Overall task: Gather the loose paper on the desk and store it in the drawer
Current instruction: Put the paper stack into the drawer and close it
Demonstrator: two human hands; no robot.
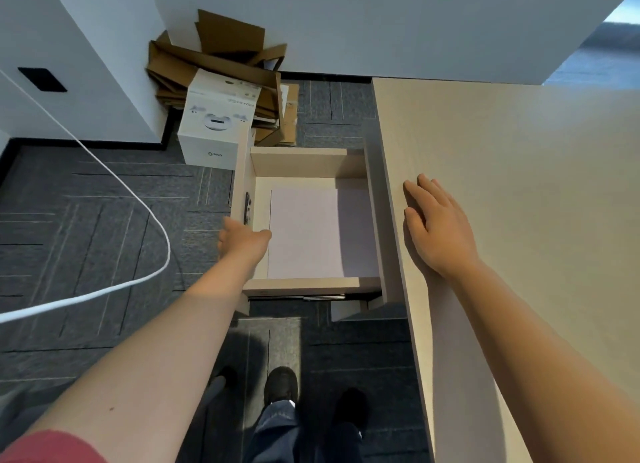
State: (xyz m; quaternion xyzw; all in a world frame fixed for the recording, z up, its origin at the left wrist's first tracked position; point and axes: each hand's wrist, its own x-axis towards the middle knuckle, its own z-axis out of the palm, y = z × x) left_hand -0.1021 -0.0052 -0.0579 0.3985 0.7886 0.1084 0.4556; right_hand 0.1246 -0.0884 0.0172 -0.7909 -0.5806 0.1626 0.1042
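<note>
A dark shoe stands on the carpet below, the left hand curls over the front panel of the open drawer where the paper lies flat, the right hand rests spread and empty on the desk, and a white box sits beyond.

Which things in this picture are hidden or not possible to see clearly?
- Head view: the desk runs off the right edge, so paper there cannot be ruled out.
- The paper in the drawer: sheet count unreadable; its right side lies under the desk edge.
- Left hand fingers curl over the drawer front, hidden.
- Print on the white box is mostly too small.
</note>
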